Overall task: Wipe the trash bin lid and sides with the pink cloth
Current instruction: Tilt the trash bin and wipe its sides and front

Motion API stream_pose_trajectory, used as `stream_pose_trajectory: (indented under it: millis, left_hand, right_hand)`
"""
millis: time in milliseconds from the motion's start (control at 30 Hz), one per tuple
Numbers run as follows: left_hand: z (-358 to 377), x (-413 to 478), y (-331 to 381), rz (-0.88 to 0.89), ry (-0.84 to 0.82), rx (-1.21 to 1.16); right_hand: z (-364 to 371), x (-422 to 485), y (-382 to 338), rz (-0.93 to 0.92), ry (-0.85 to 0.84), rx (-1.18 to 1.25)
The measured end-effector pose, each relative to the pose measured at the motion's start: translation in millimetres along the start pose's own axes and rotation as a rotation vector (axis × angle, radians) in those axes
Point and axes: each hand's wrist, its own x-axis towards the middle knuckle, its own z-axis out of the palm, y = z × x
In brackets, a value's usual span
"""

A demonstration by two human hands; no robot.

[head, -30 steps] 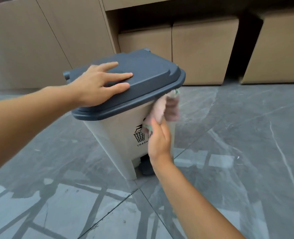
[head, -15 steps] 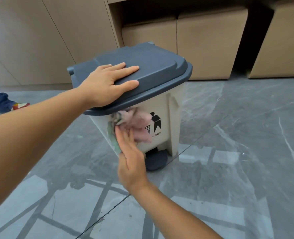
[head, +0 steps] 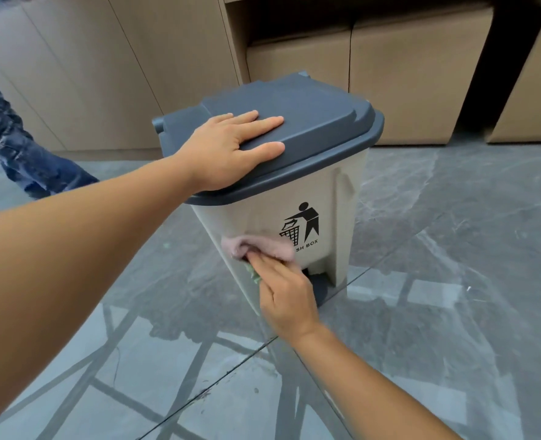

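The right hand [head: 283, 295] presses a crumpled pink cloth [head: 259, 246] with a green edge against the front wall of the beige plastic pedal bin [head: 263, 217]. The fingers [head: 263, 265] are closed loosely over the cloth's lower edge, pinning it to the plastic just left of the printed black litter symbol [head: 301, 225]. The left hand [head: 228, 150] lies flat and spread on the dark grey hinged lid [head: 310, 122], palm down, fingers reaching toward the far right and holding nothing; it appears to steady the bin.

The bin stands directly ahead of the person on the glossy grey marble-patterned floor [head: 453, 249], its long axis upright, though the wide lens makes it seem to lean. Its labelled front face and the dark foot pedal [head: 321, 289] at the base point toward the viewer and slightly to the right; the lid's hinge end lies at the far left. The cloth's long axis runs roughly level across that face, low down, near the left front corner.

Of the two hands the right is the nearer to the unwiped side walls, being already on the front panel. Any stroke onto the left side would probably carry round that corner, while the right side lies further off, past the symbol. Beyond stand tan cardboard boxes [head: 405, 74], and a leg in blue jeans [head: 15, 147] shows at the left edge.
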Motion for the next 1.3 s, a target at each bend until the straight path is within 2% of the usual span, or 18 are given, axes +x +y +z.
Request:
stream_pose_trajectory:
  millis: [33,100,167,300,367,500,533,567,600,700,767,800,933,1067,1133,1233,1267,1300]
  left_hand:
    - [-0.1,0.0,-0.5,0.0,0.004,-0.001]
    - [-0.7,0.5,-0.3,0.0,-0.001,-0.002]
    - [-1.6,0.5,0.0,0.003,-0.008,-0.001]
    - [-1.6,-1.0,0.8,-0.004,0.004,-0.01]
    - [-1.3,-1.6,2.0,-0.006,0.012,-0.011]
    - [0.0,-2.2,1.8,-0.004,-0.001,-0.015]
    - [-0.5,-2.3,2.0,-0.002,-0.005,-0.016]
    - [-1.7,-2.3,2.6,-0.003,-0.008,-0.018]
    - [-2.9,-2.3,3.4,-0.007,-0.008,-0.024]
    - [-1.9,-3.6,5.2,-0.003,0.011,-0.031]
    - [-0.6,-4.7,5.6,-0.001,0.029,-0.014]
    - [-0.8,-4.4,5.0,-0.005,0.03,0.001]
    - [-0.6,-5.0,1.3,-0.039,0.071,-0.021]
    - [6.5,-11.6,3.0,-0.002,0.237,-0.04]
    - [6.9,-14.5,4.3,0.01,0.258,-0.045]
    - [6.1,-15.1,6.4,0.013,0.229,-0.032]
    - [6.6,-14.9,7.2,0.018,0.227,-0.028]
    - [6.6,-14.9,7.6,0.018,0.258,-0.043]
  right_hand:
    - [-5.0,17.9,-6.7,-0.049,0.118,0.031]
    - [-12.4,52.1,-11.3,-0.101,0.251,0.039]
    - [-8.1,61.3,-9.8,-0.071,0.267,-0.048]
    - [17.6,9.7,12.5,0.03,-0.042,-0.355]
    - [19.2,-0.1,26.6,0.094,-0.219,-0.309]
    - [14.2,5.9,49.4,-0.045,-0.356,-0.323]
    - [13.8,6.8,54.6,-0.03,-0.397,-0.322]
    - [10.9,8.9,58.6,0.054,-0.419,-0.275]
    - [3.8,15.0,57.9,0.242,-0.395,-0.144]
    - [-17.4,32.7,56.5,1.039,-0.235,0.657]
    - [-38.8,35.1,52.8,1.279,-0.239,1.007]
    - [-52.6,34.9,48.6,1.324,-0.24,1.16]
    - [-118.4,54.4,32.3,1.263,-0.188,1.535]
    - [-178.5,101.0,16.5,1.152,0.116,1.681]
    - [-194.6,122.0,6.2,1.063,0.195,1.706]
    - [-182.2,165.3,-21.0,0.849,0.157,1.727]
    - [-170.1,181.6,-33.0,0.736,0.175,1.651]
    - [-156.7,195.8,-44.9,0.623,0.219,1.458]
